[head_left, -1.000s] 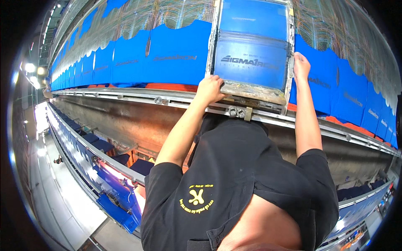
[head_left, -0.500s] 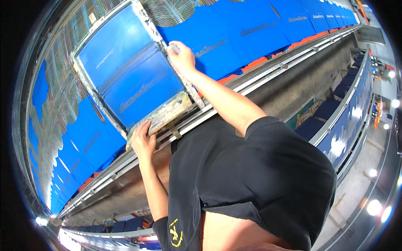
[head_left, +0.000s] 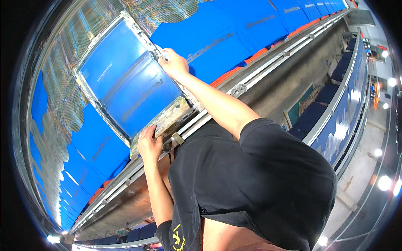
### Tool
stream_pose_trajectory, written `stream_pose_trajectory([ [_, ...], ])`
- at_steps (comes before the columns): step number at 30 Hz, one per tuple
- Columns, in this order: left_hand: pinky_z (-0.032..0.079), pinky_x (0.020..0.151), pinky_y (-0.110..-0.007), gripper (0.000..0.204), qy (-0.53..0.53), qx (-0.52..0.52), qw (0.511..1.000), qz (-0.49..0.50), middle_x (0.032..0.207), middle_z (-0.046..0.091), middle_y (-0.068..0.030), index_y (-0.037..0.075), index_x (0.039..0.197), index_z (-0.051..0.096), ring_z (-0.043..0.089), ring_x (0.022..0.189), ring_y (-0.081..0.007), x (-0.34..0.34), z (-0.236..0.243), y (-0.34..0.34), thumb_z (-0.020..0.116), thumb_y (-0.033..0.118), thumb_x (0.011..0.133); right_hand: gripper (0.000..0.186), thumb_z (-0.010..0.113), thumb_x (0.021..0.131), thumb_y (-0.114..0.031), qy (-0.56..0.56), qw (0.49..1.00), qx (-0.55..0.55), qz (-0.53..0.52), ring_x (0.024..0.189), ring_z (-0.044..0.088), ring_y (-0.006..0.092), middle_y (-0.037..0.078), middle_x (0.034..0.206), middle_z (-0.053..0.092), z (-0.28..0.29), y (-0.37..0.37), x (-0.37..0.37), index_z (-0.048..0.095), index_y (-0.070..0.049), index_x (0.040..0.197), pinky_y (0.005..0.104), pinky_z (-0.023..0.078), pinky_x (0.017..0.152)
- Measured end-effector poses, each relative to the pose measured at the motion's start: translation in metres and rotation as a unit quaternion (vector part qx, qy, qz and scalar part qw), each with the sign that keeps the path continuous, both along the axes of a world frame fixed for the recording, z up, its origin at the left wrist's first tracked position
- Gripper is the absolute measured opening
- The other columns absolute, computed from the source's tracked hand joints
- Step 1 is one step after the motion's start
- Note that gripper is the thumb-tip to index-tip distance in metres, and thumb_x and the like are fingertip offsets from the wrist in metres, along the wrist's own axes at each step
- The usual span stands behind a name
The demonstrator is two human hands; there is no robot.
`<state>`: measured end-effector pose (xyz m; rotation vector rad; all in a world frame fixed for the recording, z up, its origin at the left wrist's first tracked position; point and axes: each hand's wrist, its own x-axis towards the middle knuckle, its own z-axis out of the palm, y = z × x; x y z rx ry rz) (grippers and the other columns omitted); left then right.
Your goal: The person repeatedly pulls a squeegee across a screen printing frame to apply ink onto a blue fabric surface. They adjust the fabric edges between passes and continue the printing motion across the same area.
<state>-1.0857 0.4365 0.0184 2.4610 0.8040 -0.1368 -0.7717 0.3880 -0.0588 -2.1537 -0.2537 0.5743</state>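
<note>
A rectangular screen printing frame point(head_left: 109, 108) with paint-crusted edges lies over blue fabric at the upper left. Its blue middle has a darker band across it, with dark lettering-like marks. My left hand point(head_left: 150, 144) is closed over its near edge point(head_left: 178, 112), a mottled strip thick with dried paint, fingers on top and thumb toward me. Farther away, my right hand point(head_left: 176, 66) curls at the right side bar. A small pale piece point(head_left: 166, 54) shows at its fingers; whether it belongs to the frame is unclear.
Blue printed fabric point(head_left: 234, 39) runs along a long table, with orange-red edging point(head_left: 234, 73) below it. A metal rail point(head_left: 268, 62) follows the table's near edge. Patterned, line-covered surface point(head_left: 54, 83) lies beyond. Another long table with dark blue pieces point(head_left: 312, 121) stands at right.
The view has shifted a little against the table. Both hands keep their places on the frame; its near left corner now appears slightly lower and farther right.
</note>
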Motion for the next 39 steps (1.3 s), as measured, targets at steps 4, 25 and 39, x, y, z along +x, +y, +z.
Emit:
stream_pose_trajectory([
  [4, 0.054, 0.1, -0.046, 0.039, -0.006, 0.013, 1.0, -0.026, 0.12, 0.076, -0.0137, 0.006, 0.12, 0.076, 0.07, 0.113, -0.036, 0.019, 0.001, -0.007, 0.08, 0.013, 0.081, 0.062, 0.078, 0.09, -0.046, -0.034, 0.999, 0.012, -0.001, 0.094, 0.076, 0.036, 0.015, 0.097, 0.078, -0.027, -0.002, 0.002, 0.06, -0.024, 0.145, 0.0489, 0.059, 0.081],
  [25, 0.049, 0.099, -0.052, 0.047, 0.16, 0.116, 0.979, 0.039, 0.111, 0.069, -0.0185, 0.005, 0.115, 0.068, 0.064, 0.111, -0.0438, 0.08, -0.008, -0.035, 0.059, -0.009, 0.071, 0.016, 0.08, 0.094, -0.02, -0.316, 0.945, -0.033, -0.079, 0.072, 0.069, 0.0267, 0.004, 0.079, 0.07, -0.037, -0.424, 0.205, 0.073, -0.01, 0.083, 0.0409, 0.054, 0.067],
  [39, 0.052, 0.088, -0.054, 0.036, 0.276, 0.099, 0.956, 0.019, 0.11, 0.069, -0.0191, 0.009, 0.118, 0.066, 0.065, 0.103, -0.0447, 0.093, -0.002, -0.021, 0.072, 0.0, 0.084, 0.028, 0.087, 0.084, -0.021, -0.309, 0.945, -0.103, -0.035, 0.063, 0.056, 0.0217, 0.0, 0.068, 0.054, -0.045, -0.415, 0.221, 0.064, -0.015, 0.069, 0.0383, 0.04, 0.06],
])
